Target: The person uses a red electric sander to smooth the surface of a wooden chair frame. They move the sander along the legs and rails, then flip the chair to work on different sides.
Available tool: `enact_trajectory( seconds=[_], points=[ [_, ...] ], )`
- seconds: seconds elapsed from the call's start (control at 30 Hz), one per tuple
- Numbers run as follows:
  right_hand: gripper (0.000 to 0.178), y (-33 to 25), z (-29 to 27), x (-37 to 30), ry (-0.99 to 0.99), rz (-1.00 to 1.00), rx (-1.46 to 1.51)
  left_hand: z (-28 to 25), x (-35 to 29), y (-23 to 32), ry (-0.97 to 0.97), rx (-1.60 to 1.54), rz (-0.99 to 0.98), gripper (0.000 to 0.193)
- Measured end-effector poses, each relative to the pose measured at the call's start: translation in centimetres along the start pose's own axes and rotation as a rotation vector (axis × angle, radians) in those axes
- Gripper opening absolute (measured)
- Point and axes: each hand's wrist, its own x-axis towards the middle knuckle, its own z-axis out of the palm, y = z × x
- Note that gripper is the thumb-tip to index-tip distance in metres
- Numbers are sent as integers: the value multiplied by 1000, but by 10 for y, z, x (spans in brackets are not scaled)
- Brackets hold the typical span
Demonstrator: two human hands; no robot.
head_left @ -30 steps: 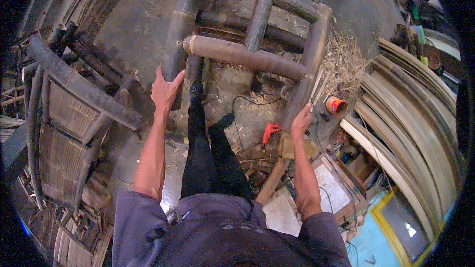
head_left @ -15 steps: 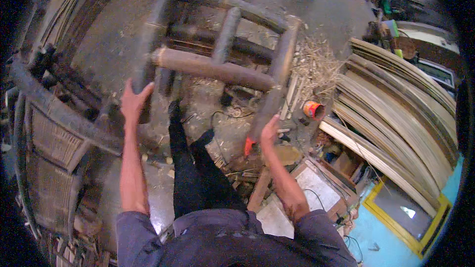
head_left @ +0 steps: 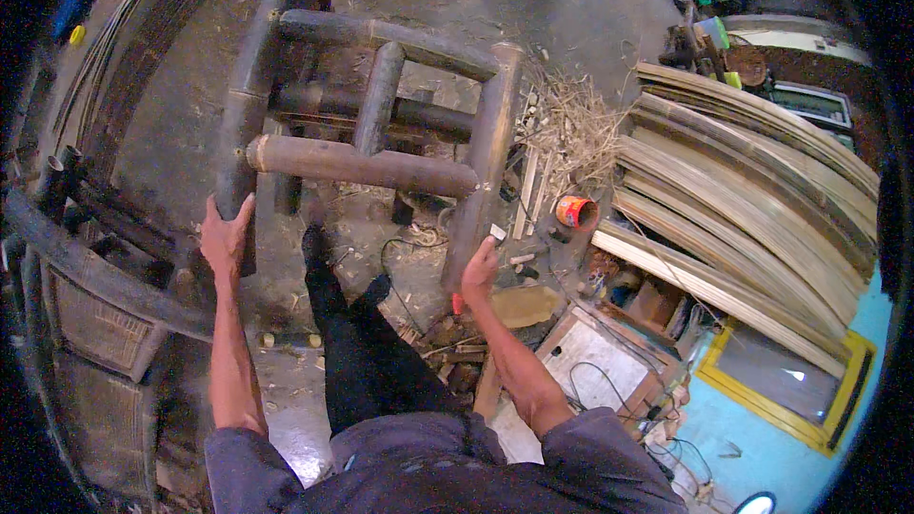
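Note:
A dark bamboo furniture frame [head_left: 367, 167], built of thick round poles with crossbars and a short upright between them, stands tilted in front of me. My left hand [head_left: 226, 236] grips the lower part of its left pole, with the thumb on one side and the fingers on the other. At the lower end of the right pole my right hand [head_left: 479, 268] is closed, its fingers partly hidden. A small whitish piece [head_left: 497, 231] shows at that thumb; I cannot tell whether it is held. Just below the pole's end is something small and red [head_left: 457, 304].
Bamboo shavings [head_left: 581, 138] lie right of the frame, beside an orange-red can [head_left: 575, 212]. Curved bamboo strips [head_left: 752, 200] are stacked farther right, above a yellow-framed panel [head_left: 838, 419]. Another dark bamboo piece [head_left: 105, 257] stands at left. A cable [head_left: 386, 257] lies near my feet.
The bamboo frame has come nearer and to the left, both my hands moving along with it. The whole view has also shifted slightly.

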Motion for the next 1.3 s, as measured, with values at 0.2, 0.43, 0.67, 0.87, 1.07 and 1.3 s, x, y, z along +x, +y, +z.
enact_trajectory(
  seconds=[0.2, 0.43, 0.67, 0.87, 1.07, 1.3],
  points=[
    [70, 5, -5, -3, -102, 20, 30, 5, 3, -4, 41, 11, 39, 83],
    [68, 22, 8, 1, 11, 70, -13, 1, 5, 1, -32, 5, 16, 84],
    [64, -7, -2, -2, -50, 136, -18, 5, 5, 2, -17, 36, -19, 86],
    [61, 18, -1, -10, -50, -30, 118, 12, 8, -6, -15, 43, -45, 88],
    [64, 5, 1, -8, -57, 102, 96, 17, 8, -11, -51, 71, -100, 83],
    [65, -28, -23, -11, -152, 267, -302, 28, 7, -27, 2, 5, -19, 82]
  ],
)
